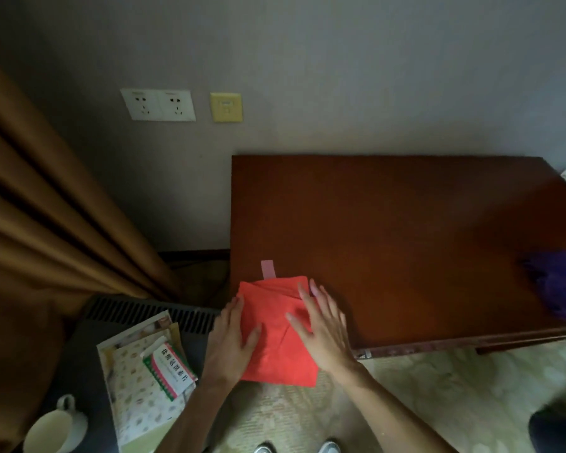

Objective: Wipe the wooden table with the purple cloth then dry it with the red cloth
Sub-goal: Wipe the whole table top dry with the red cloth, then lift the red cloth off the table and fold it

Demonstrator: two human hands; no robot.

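A folded red cloth point(276, 322) lies on the near left corner of the dark wooden table point(406, 230), hanging partly over the front edge. My left hand point(231, 341) presses flat on its left side, fingers spread. My right hand point(321, 322) lies flat on its right side, fingers apart. A pink tag point(268, 269) sticks out from the cloth's far edge. The crumpled purple cloth point(556, 282) sits at the table's right edge, away from both hands.
A low dark side table at the lower left carries booklets point(138, 380), a medicine box point(170, 367) and a pale mug point(54, 426). A brown curtain point(46, 207) hangs at the left. Wall sockets point(159, 104) are behind. My shoes point(294, 447) stand on patterned carpet.
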